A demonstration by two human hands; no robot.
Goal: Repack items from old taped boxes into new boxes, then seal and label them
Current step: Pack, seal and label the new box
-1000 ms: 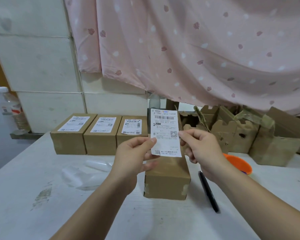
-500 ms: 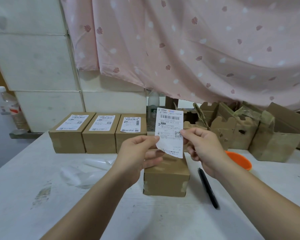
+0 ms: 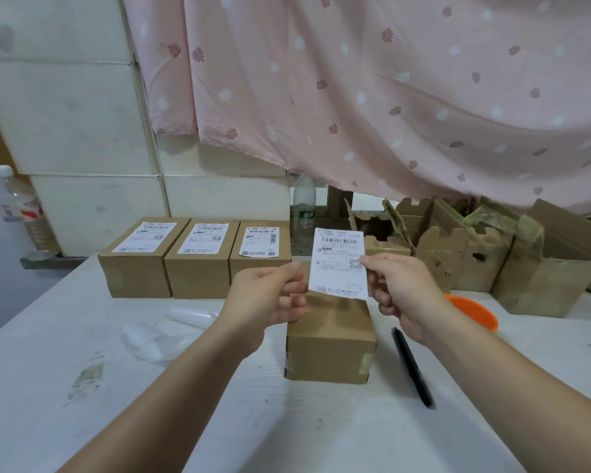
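Right hand (image 3: 400, 297) pinches a label (image 3: 338, 264) over the white table (image 3: 239, 425), pink curtain (image 3: 389, 97) behind.

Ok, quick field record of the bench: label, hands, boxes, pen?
shipping label: held above the unlabelled box, print facing camera
right hand: pinches label's right edge
left hand: at label's left edge, grip unclear
unlabelled box: taped shut, on table
labelled boxes: three in a row, rear left
old boxes: opened, rear right
black pen: on table, right of unlabelled box
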